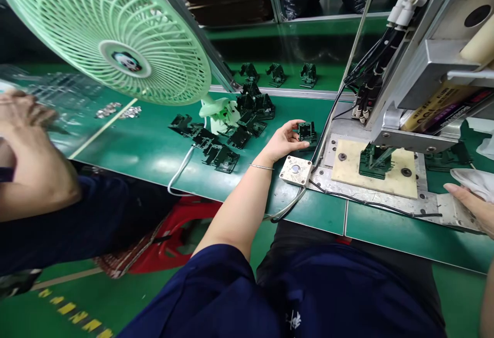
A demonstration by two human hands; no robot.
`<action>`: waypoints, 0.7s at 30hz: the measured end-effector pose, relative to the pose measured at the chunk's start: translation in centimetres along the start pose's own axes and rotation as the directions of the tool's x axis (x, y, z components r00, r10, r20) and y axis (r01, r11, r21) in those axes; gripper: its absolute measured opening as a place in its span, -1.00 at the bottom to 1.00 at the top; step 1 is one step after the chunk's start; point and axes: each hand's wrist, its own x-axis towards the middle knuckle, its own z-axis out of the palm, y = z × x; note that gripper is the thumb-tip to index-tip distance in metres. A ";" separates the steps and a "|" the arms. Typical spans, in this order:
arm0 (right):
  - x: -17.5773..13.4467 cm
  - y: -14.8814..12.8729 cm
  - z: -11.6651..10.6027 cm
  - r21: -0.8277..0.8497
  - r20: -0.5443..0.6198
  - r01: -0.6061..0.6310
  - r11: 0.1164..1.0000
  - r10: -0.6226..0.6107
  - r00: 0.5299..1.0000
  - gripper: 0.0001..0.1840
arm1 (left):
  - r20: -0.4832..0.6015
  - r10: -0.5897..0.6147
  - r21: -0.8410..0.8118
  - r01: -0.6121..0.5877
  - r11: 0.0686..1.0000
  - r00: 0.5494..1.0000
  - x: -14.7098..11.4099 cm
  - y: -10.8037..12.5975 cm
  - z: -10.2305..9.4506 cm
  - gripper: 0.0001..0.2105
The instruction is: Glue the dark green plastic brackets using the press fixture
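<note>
My left hand (285, 141) is closed on a dark green plastic part (307, 132), with the thumb in front and the fingers behind. It holds the part just above the bench, beside a small metal box with a round button (296, 169). At the right edge, my right hand (473, 208) grips a white cloth (476, 183); only the thumb side shows and the other fingers are hidden. Between my hands, a similar green part (373, 165) sits on the cream plate (401, 181) of a press, beneath its metal head (409, 140).
Several more green parts (222, 158) lie around the base of a light green fan (127, 63); others (307, 74) line the back ledge. Black cables (328, 122) run beside the press. A co-worker's arm (34, 158) is at left, near small metal pieces (129, 112).
</note>
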 end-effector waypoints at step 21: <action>-0.2 -0.8 -0.3 -0.023 0.086 -0.128 0.992 0.129 0.988 -0.39 | 0.003 -0.004 0.015 0.004 1.000 1.000 -0.2 0.2 0.0 -0.26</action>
